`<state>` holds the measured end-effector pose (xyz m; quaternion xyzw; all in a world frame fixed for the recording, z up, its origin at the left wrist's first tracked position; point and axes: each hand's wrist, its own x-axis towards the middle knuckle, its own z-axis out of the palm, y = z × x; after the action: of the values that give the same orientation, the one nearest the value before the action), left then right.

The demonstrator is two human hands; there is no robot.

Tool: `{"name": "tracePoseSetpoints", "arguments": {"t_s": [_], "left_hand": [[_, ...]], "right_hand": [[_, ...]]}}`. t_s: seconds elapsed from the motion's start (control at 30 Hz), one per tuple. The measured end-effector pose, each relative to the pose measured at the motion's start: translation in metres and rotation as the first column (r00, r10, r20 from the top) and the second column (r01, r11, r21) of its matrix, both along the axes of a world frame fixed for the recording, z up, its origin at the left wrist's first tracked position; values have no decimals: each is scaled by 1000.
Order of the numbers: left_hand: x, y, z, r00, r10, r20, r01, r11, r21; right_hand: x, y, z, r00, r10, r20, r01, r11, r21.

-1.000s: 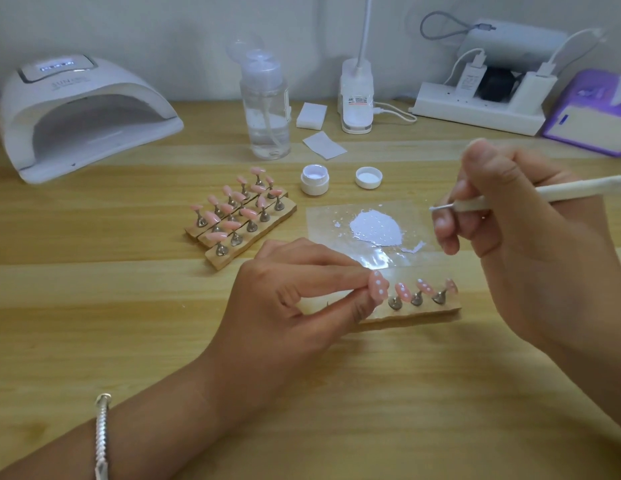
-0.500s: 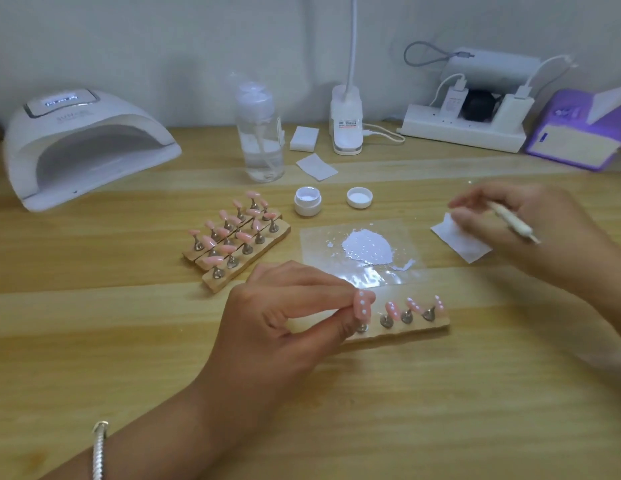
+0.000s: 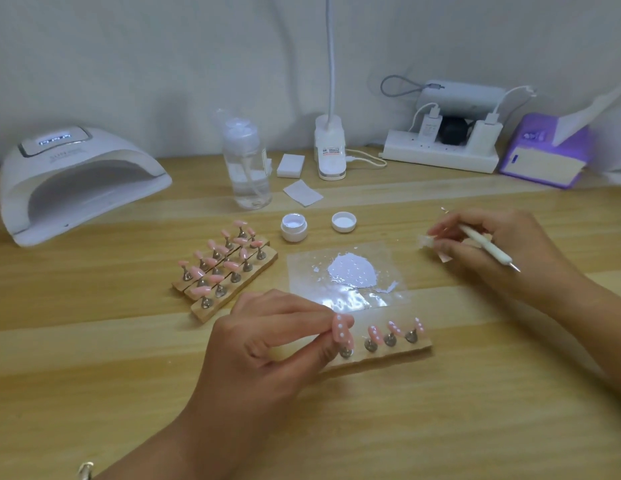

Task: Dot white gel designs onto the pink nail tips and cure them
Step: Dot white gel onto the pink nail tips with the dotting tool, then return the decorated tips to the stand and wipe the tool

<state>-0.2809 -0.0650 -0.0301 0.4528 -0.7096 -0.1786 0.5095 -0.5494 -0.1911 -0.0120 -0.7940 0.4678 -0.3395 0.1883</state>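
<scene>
The left hand (image 3: 267, 344) pinches the dotted nail tip (image 3: 341, 329) at the wooden strip (image 3: 399, 356)'s left end, while the right hand (image 3: 520, 242), gripping the dotting pen (image 3: 489, 249) and a wipe (image 3: 427, 241), is well apart to its right.

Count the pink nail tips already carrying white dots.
4, in a row on the near wooden strip: leftmost pink nail tip, pinched by the left hand; second tip, third tip, fourth tip rightward. None seems hidden.

At the rear of the wooden table (image 3: 475, 427) stand, left to right: clear pump bottle (image 3: 248, 168), white block (image 3: 290, 165), lamp base (image 3: 330, 150), power strip (image 3: 440, 157) with chargers, purple tissue box (image 3: 544, 150).
</scene>
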Motion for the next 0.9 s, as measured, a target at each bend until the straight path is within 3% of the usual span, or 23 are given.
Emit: {"name": "tracePoseSetpoints", "arguments": {"t_s": [0.17,0.33,0.63,0.9], "left_hand": [[0,-1,0,1000,2,12,-2,1000,-25],[1,-2,0,1000,6,13,-6,1000,-26],[0,-2,1,1000,12,11,-12,1000,-15],[4,-5,4,996,46,79,-40,996,-73]], "right_hand": [[-1,-1,8,915,-78,397,49,995,82],[1,-1,7,839,-182,512,65,969,238],[5,0,8,881,-78,466,47,996,78],[43,-15,30,982,44,182,-30,996,-81]]}}
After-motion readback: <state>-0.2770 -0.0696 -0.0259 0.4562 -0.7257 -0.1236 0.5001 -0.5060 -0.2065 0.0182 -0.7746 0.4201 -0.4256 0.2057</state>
